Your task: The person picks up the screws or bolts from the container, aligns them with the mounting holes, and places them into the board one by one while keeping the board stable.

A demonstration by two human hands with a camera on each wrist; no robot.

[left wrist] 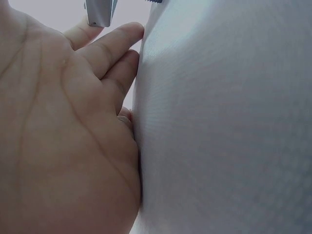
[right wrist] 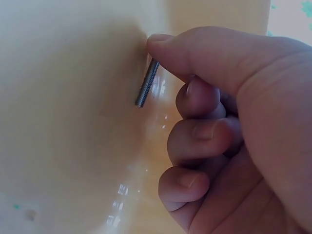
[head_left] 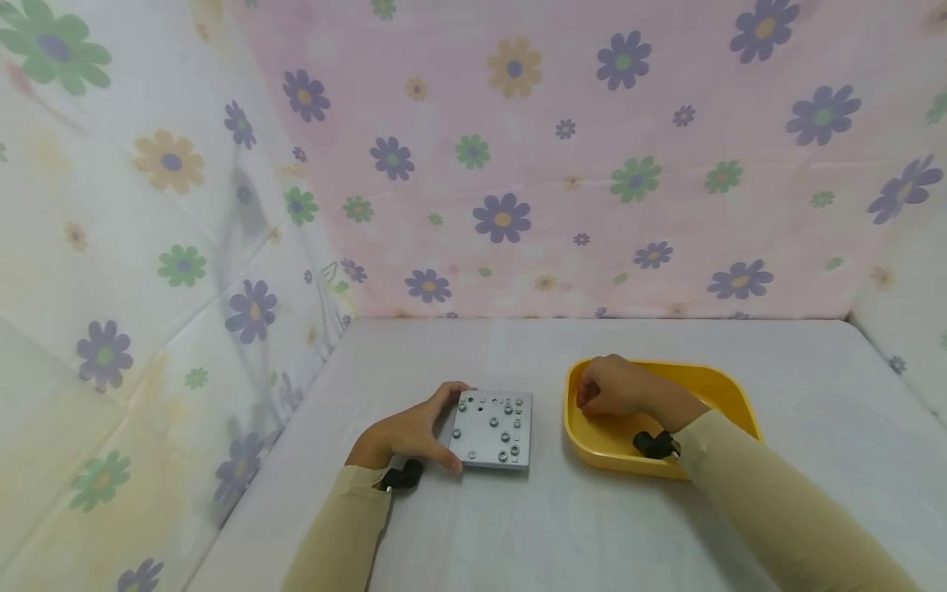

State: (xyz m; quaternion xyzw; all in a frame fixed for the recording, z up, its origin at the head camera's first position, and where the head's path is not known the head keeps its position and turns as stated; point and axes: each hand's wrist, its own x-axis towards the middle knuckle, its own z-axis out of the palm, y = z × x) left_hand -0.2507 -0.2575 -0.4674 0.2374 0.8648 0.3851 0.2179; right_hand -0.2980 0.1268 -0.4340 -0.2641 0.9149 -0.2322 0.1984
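A square silver metal plate (head_left: 488, 429) with several socket-head screws and some holes in its top face lies at the table's middle. My left hand (head_left: 414, 429) grips its left side, thumb at the near corner and a finger at the far corner; in the left wrist view only an end of the metal plate (left wrist: 101, 12) shows. Inside the yellow tray (head_left: 728, 386), against its left end, is my right hand (head_left: 614, 386) with curled fingers. Up close, the right hand (right wrist: 219, 117) pinches a threaded screw (right wrist: 147, 84) under the thumb; its head is hidden.
The white table (head_left: 562, 526) runs back to a flower-printed cloth wall (head_left: 503, 271), with another cloth side (head_left: 185, 329) on the left. The tray's raised rim surrounds my right hand. Small black wrist cameras sit at both cuffs.
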